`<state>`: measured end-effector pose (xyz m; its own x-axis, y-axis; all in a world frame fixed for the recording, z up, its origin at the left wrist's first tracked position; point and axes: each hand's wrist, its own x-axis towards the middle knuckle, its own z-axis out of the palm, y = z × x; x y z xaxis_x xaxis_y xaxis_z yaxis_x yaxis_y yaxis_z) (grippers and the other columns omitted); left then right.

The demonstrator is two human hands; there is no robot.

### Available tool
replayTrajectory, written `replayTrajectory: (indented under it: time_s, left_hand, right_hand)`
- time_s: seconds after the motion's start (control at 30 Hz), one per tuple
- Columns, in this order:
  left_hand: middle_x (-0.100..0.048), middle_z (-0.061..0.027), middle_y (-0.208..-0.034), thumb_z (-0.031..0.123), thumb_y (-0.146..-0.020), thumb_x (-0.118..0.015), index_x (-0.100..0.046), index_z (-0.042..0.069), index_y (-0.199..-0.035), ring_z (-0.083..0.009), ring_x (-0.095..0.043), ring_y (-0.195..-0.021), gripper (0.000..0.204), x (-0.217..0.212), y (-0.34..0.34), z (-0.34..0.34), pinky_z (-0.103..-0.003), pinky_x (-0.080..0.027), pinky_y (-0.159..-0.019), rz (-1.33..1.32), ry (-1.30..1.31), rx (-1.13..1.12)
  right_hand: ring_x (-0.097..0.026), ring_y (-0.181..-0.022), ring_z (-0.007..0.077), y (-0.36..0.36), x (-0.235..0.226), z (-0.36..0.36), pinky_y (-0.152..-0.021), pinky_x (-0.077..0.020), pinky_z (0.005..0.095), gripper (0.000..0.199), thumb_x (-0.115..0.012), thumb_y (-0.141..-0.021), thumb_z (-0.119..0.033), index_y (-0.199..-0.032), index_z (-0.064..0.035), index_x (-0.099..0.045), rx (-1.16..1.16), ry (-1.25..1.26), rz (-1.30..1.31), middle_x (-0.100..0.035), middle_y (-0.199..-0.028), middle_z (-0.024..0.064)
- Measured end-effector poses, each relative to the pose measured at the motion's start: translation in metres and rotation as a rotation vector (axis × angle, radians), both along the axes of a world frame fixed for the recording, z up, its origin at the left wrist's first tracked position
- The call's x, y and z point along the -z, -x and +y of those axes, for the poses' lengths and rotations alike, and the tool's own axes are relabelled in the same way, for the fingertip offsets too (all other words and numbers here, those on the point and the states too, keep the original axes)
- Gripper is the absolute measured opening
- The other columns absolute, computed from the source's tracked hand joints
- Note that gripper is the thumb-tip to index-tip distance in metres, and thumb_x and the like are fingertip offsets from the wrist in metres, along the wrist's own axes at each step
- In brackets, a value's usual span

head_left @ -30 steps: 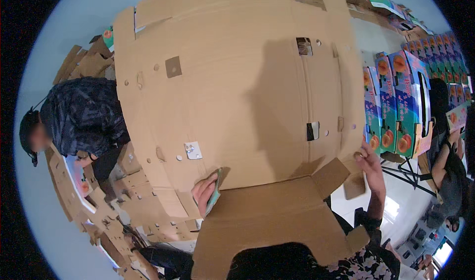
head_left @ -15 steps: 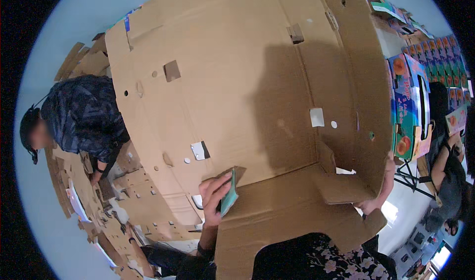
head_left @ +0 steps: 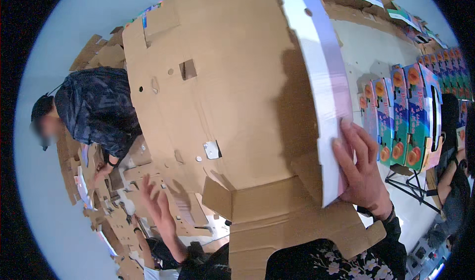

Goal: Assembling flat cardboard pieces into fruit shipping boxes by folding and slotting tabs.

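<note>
In the head view, a brown cardboard sheet [head_left: 237,97] fills the centre, partly folded: its pale right panel [head_left: 329,92] stands raised, while the left side lies flat and unfolded. The right hand [head_left: 361,173], right of centre, lays its fingers on that panel; whether its grip pinches, I cannot tell. The left hand [head_left: 161,210], lower left, is spread and holds nothing.
</note>
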<state>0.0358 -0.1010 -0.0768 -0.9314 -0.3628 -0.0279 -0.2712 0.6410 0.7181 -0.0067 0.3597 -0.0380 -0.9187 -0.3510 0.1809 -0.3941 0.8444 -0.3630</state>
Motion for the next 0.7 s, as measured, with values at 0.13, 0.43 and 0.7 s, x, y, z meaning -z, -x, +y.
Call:
replayTrajectory:
  time_s: [0.13,0.43,0.7]
  left_hand:
    - [-0.052,-0.0154,-0.149,0.032,-0.102,-0.057,-0.037,0.004,-0.156,-0.0266,-0.056,-0.127,0.064,0.003,0.004,-0.026,-0.041,-0.042,-0.109,-0.405,-0.686,-0.216]
    - [-0.049,-0.0236,-0.151,0.038,-0.074,-0.087,-0.034,0.0,-0.155,-0.0337,-0.057,-0.131,0.104,-0.049,-0.006,0.031,-0.047,-0.05,-0.106,0.009,-0.536,0.104]
    - [-0.048,-0.0131,-0.156,0.034,-0.081,-0.078,-0.064,0.012,-0.137,-0.0353,-0.05,-0.129,0.062,-0.056,0.074,0.105,-0.045,-0.045,-0.1,0.414,0.442,1.035]
  right_hand:
    - [-0.039,-0.14,0.0404,0.004,-0.006,-0.009,-0.115,-0.0331,0.0475,0.071,-0.074,-0.08,-0.007,-0.147,-0.0134,-0.051,-0.039,-0.186,-0.069,-0.04,-0.159,0.0168]
    - [-0.042,-0.141,0.0338,0.006,-0.016,-0.012,-0.118,-0.0361,0.0449,0.063,-0.068,-0.083,-0.009,-0.145,-0.0142,-0.057,-0.072,-0.075,-0.143,-0.04,-0.162,0.0129]
    - [-0.042,-0.143,0.0342,0.005,-0.011,-0.009,-0.117,-0.0375,0.0444,0.062,-0.068,-0.083,-0.012,-0.145,-0.0146,-0.057,-0.082,-0.073,-0.103,-0.042,-0.161,0.0127]
